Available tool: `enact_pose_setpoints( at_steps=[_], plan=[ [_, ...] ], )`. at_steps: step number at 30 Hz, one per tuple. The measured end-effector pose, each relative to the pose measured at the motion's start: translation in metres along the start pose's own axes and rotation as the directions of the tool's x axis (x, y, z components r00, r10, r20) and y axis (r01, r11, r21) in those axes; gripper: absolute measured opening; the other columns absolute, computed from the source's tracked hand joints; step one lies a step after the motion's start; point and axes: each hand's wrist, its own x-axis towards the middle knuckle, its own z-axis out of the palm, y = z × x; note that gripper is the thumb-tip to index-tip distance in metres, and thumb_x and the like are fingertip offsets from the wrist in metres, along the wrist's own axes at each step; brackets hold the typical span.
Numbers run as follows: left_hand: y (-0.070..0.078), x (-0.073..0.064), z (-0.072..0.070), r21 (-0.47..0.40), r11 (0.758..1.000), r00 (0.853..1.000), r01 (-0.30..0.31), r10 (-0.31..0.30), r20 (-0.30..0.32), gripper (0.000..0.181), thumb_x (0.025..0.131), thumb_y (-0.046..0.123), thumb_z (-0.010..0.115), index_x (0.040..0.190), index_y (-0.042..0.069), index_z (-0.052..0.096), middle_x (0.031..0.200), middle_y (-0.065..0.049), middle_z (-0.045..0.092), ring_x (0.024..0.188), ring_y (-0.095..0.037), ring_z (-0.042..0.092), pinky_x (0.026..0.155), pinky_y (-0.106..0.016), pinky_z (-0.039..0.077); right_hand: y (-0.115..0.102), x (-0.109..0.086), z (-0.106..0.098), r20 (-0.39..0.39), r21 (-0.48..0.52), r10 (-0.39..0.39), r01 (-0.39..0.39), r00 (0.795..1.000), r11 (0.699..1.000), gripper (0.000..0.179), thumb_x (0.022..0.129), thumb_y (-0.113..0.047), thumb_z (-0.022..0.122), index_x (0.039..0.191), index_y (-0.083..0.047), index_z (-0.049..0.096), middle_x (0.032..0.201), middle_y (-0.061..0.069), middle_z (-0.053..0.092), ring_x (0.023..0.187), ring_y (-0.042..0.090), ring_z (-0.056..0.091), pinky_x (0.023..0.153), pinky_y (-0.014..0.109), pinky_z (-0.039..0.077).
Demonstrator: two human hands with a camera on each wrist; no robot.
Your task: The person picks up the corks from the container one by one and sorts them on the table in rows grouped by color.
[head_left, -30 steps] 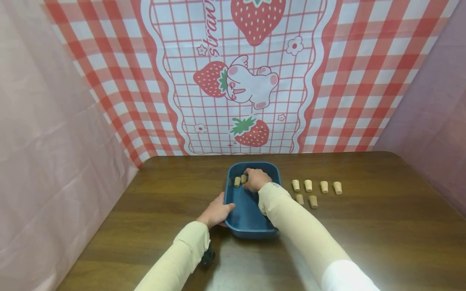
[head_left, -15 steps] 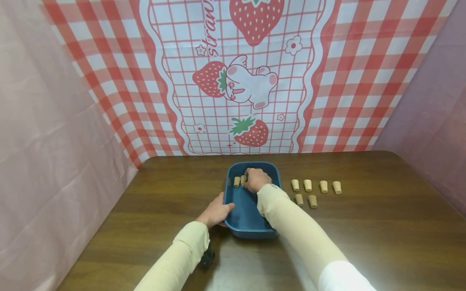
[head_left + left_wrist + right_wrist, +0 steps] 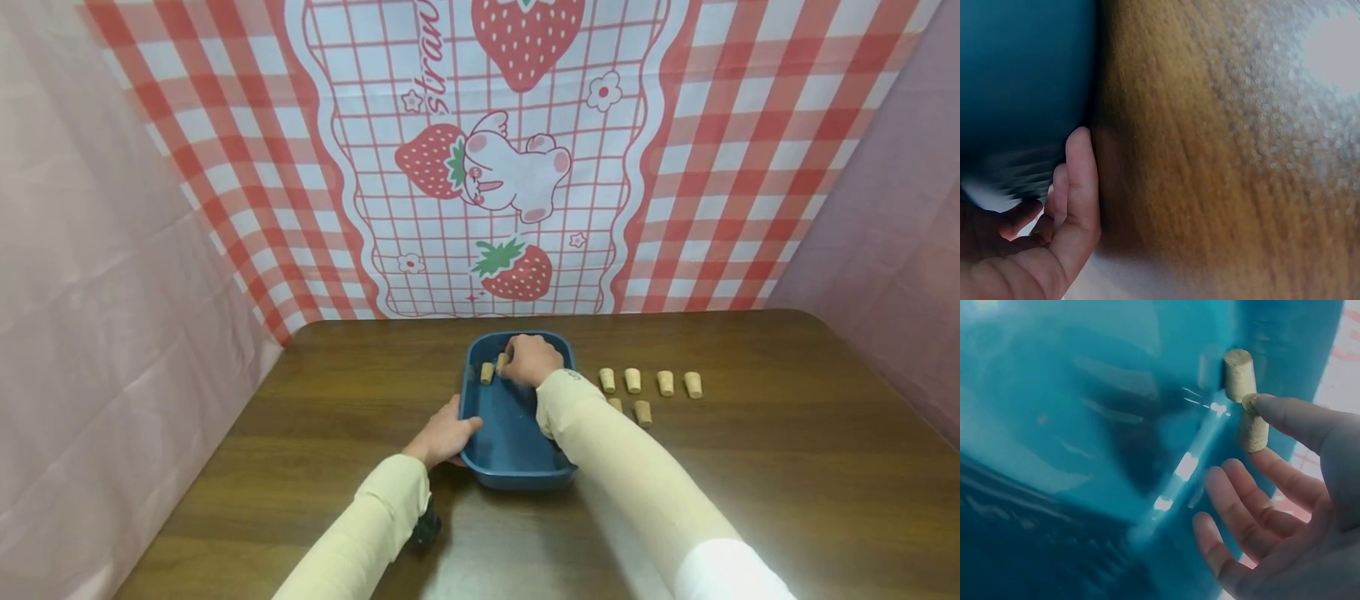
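Note:
A deep blue tray [image 3: 513,437] stands on the wooden table. My left hand [image 3: 441,435] grips its left side, the thumb over the rim and the fingers against the outer wall, as the left wrist view shows. Inside the tray's far end, my right hand [image 3: 534,360] pinches a cork stopper [image 3: 1254,430] end to end between thumb and index finger. The other fingers are loosely bent. Beside it stands a second cork stopper [image 3: 1240,375], close to the tray's far left corner. The right hand hides part of the far right of the tray.
Several cork stoppers [image 3: 665,383] stand on the wooden table [image 3: 750,467] right of the tray, in two rows; the right sleeve partly covers one in the nearer row. A checked strawberry cloth [image 3: 517,167] hangs behind the table. A black object [image 3: 426,527] shows below the left wrist.
My right hand has shifted slightly up and away in the head view, and the pinched cork stopper has moved with it. The left hand keeps its hold on the tray.

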Motion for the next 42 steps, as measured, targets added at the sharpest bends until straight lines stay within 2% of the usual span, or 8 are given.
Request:
enact_pose_setpoints(
  at_steps=[7, 17, 23, 33, 42],
  plan=[
    [0.001, -0.001, 0.000, -0.001, 1.000, 1.000, 0.009, -0.009, 0.007, 0.050, 0.099, 0.013, 0.053, 0.143, -0.006, 0.038, 0.122, -0.031, 0.057, 0.092, -0.035, 0.068, 0.062, -0.044, 0.063, -0.004, -0.005, -0.018, 0.032, 0.008, -0.028, 0.027, 0.999, 1.000, 0.040, 0.094, -0.028, 0.074, 0.127, -0.007, 0.067, 0.122, 0.016, 0.067, 0.103, 0.033, 0.065, 0.087, 0.050, 0.056],
    [0.002, -0.002, -0.001, -0.016, 1.000, 0.999, 0.024, -0.023, 0.027, 0.054, 0.100, 0.014, 0.051, 0.147, -0.006, 0.034, 0.130, -0.033, 0.053, 0.099, -0.037, 0.067, 0.067, -0.046, 0.064, -0.002, -0.019, -0.046, 0.027, -0.004, -0.088, 0.088, 0.996, 0.996, 0.040, 0.094, -0.030, 0.074, 0.126, -0.006, 0.068, 0.124, 0.016, 0.067, 0.109, 0.035, 0.063, 0.093, 0.053, 0.054],
    [0.002, -0.001, -0.001, -0.025, 1.000, 1.000, 0.012, -0.012, 0.024, 0.055, 0.099, 0.014, 0.051, 0.146, -0.008, 0.033, 0.131, -0.034, 0.052, 0.100, -0.039, 0.067, 0.065, -0.046, 0.064, 0.012, -0.030, -0.057, 0.007, 0.012, -0.132, 0.132, 0.991, 0.991, 0.041, 0.094, -0.028, 0.074, 0.127, -0.004, 0.067, 0.116, 0.015, 0.069, 0.104, 0.031, 0.064, 0.088, 0.049, 0.056],
    [0.002, -0.002, -0.001, -0.027, 1.000, 1.000, 0.016, -0.015, 0.020, 0.056, 0.099, 0.014, 0.051, 0.147, -0.008, 0.033, 0.134, -0.034, 0.050, 0.103, -0.040, 0.065, 0.066, -0.046, 0.064, 0.038, -0.048, -0.074, -0.025, 0.048, -0.144, 0.145, 0.989, 0.988, 0.041, 0.093, -0.025, 0.074, 0.126, -0.001, 0.067, 0.103, 0.014, 0.064, 0.091, 0.027, 0.057, 0.075, 0.042, 0.052],
    [0.001, 0.000, 0.001, -0.030, 0.999, 1.000, 0.017, -0.017, 0.023, 0.057, 0.099, 0.014, 0.052, 0.149, -0.007, 0.032, 0.136, -0.035, 0.049, 0.105, -0.041, 0.065, 0.066, -0.046, 0.064, 0.063, -0.069, -0.087, -0.030, 0.059, -0.143, 0.145, 0.989, 0.988, 0.042, 0.095, -0.024, 0.071, 0.127, 0.002, 0.064, 0.113, 0.020, 0.065, 0.104, 0.034, 0.060, 0.087, 0.052, 0.054]
  ],
)
